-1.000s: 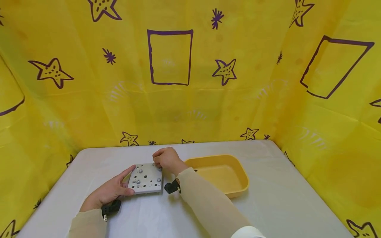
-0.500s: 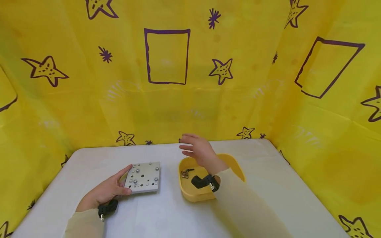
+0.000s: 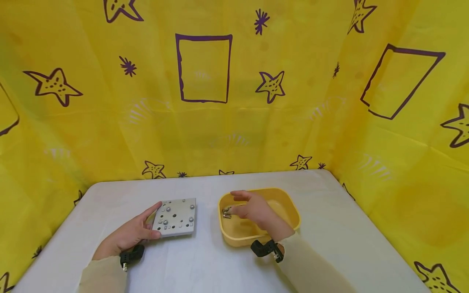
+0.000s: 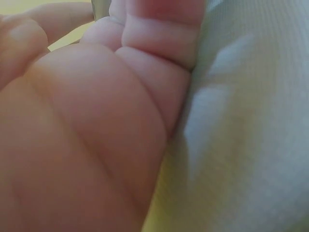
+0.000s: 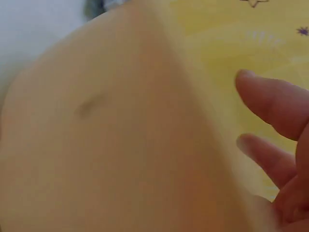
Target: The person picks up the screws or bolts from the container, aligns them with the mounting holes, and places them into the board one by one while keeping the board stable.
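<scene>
My left hand grips the left edge of a light grey square plate, thumb along the near side. Holes dot the plate's top, and several round-headed bolts sit in it. Over the left part of a yellow tray is my right hand, fingers apart and thumb close by a small pile of metal screws. The right wrist view shows loosely bent fingers with nothing between them. In the left wrist view, palm and curled fingers fill most of the picture.
A white-covered table bears both the plate and the tray, with a gap between them. Yellow cloth walls with drawn stars stand behind and at both sides.
My right hand has left the plate's far right corner, swung right above the tray, and come down into it by the screws. My left hand keeps its grip on the plate.
</scene>
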`<state>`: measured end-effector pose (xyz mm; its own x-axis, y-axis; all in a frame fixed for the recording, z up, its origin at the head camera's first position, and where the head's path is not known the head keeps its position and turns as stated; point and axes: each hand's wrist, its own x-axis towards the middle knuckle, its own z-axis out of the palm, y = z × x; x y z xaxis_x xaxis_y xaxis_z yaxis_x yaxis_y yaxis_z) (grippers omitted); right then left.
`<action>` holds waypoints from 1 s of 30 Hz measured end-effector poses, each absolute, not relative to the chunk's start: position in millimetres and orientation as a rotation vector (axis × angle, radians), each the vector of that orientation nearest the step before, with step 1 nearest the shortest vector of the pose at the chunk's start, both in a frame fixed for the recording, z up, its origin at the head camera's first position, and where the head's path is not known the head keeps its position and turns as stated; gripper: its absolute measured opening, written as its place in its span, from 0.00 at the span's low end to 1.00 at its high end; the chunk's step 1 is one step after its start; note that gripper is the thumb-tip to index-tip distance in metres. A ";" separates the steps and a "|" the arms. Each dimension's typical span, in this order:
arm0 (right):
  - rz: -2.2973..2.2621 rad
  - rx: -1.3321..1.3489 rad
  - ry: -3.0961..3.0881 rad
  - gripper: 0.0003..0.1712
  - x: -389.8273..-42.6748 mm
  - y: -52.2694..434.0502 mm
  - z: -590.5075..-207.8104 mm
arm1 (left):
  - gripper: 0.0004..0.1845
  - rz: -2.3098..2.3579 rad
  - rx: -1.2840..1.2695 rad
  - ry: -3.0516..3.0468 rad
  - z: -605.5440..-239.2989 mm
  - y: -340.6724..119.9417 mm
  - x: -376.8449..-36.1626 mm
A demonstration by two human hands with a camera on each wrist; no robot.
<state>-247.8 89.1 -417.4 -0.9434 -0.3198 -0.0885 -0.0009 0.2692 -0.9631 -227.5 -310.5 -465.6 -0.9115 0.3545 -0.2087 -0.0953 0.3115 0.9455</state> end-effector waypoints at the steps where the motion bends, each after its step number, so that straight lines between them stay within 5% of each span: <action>1: -1.680 -0.321 2.307 0.32 -248.1 87.3 -421.3 | 0.60 1.636 0.235 2.199 -465.8 -310.5 -227.6; 22: -1.053 -0.527 2.764 0.19 -258.2 64.7 -450.5 | 0.61 1.606 0.221 2.237 -465.0 -310.4 -227.6; 30: -0.920 -0.468 2.836 0.05 -261.2 61.0 -453.1 | 0.61 1.548 0.199 2.284 -465.1 -310.3 -228.6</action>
<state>-261.2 61.0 -453.1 -0.9444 -0.3280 -0.0218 -0.2528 0.7670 -0.5897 -228.6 -310.3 -465.1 -0.9203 0.3199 -0.2253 -0.0908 0.3854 0.9183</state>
